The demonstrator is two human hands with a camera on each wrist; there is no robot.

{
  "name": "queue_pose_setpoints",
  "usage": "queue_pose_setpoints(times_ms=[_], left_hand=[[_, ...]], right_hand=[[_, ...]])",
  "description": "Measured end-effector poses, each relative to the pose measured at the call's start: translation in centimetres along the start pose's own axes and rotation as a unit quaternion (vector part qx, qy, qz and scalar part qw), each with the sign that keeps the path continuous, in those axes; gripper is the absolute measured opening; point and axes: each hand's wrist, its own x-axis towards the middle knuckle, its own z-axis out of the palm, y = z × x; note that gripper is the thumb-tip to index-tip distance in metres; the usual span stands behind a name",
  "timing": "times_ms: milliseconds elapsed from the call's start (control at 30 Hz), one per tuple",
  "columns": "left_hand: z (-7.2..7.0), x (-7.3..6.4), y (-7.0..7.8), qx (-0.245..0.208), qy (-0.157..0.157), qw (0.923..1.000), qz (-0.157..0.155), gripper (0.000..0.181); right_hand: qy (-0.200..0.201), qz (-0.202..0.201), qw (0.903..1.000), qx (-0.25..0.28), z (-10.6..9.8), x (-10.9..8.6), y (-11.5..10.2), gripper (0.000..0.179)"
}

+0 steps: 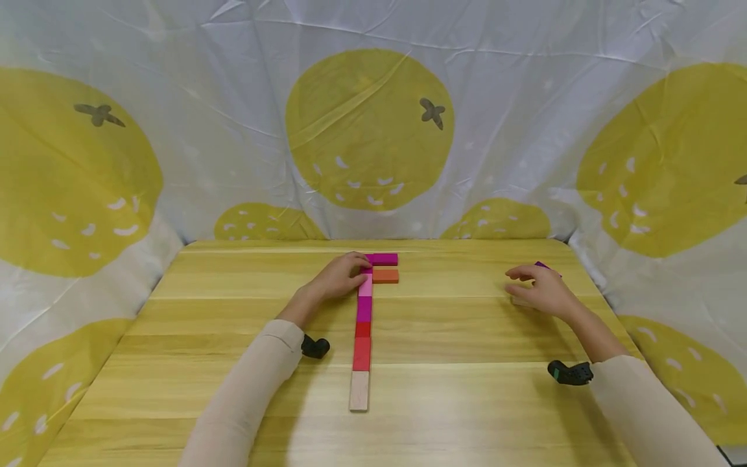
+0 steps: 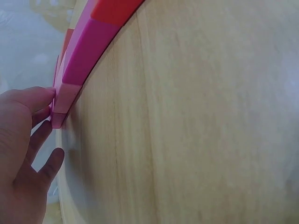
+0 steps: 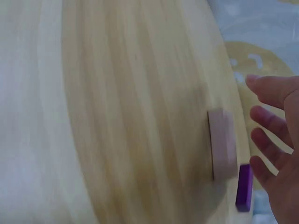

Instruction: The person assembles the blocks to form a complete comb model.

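In the head view my left hand (image 1: 341, 275) is at the far end of a column of blocks. Its thumb and index finger pinch a bright pink block (image 2: 58, 120), partly hidden by the fingers. Toward me follow a light pink block (image 1: 365, 285), a magenta block (image 1: 364, 309), red blocks (image 1: 362, 353) and a plain wood block (image 1: 359, 390). My right hand (image 1: 543, 290) hovers at the table's right, fingers apart and holding nothing. Below it lie a pale wooden block (image 3: 222, 144) and a purple block (image 3: 244, 187).
A magenta bar (image 1: 385, 259) and an orange block (image 1: 386, 277) stick out to the right from the column's far end. The wooden table (image 1: 455, 324) meets a white curtain (image 1: 513, 130) with yellow fruit prints along its back and sides.
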Motion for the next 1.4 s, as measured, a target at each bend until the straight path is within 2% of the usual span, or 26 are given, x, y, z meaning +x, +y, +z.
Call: queue_pose_setpoints(times_ms=[167,300,433,667,833,1033,1233,1400], left_hand=[[0.2,-0.1,0.0,0.000,0.009,1.0000,0.003,0.032],[0.3,-0.2,-0.2,-0.004,0.013,0.9999,0.008,0.033],[0.4,-0.2,-0.2,-0.011,0.013,0.9998,0.007,0.033],[0.5,-0.2,-0.4,-0.015,0.012,0.9998,0.000,0.034],[0.7,-0.1,-0.6,-0.008,0.013,0.9999,0.000,0.034],[0.5,-0.6,-0.4,-0.014,0.032,0.9993,0.011,0.033],[0.3,-1.6,0.1,-0.021,0.040,0.9986,0.027,0.030],[0.4,-2.8,0.7,-0.024,0.031,0.9984,0.041,0.032]], right_hand=[[-0.005,0.022,0.9997,0.009,-0.6,-1.5,1.6,0.043],[-0.014,0.042,0.9990,0.005,-0.3,-2.3,2.8,0.052],[-0.013,0.038,0.9992,-0.007,0.2,-2.8,3.9,0.055],[-0.008,0.018,0.9998,0.006,0.6,-3.0,5.1,0.045],[-0.020,0.021,0.9992,0.029,0.5,-2.7,5.1,0.041],[-0.029,0.032,0.9981,0.045,0.3,-2.4,4.7,0.041],[-0.023,0.036,0.9986,0.030,0.3,-2.3,4.2,0.042],[-0.013,0.018,0.9997,0.010,0.4,-1.8,3.2,0.041]])
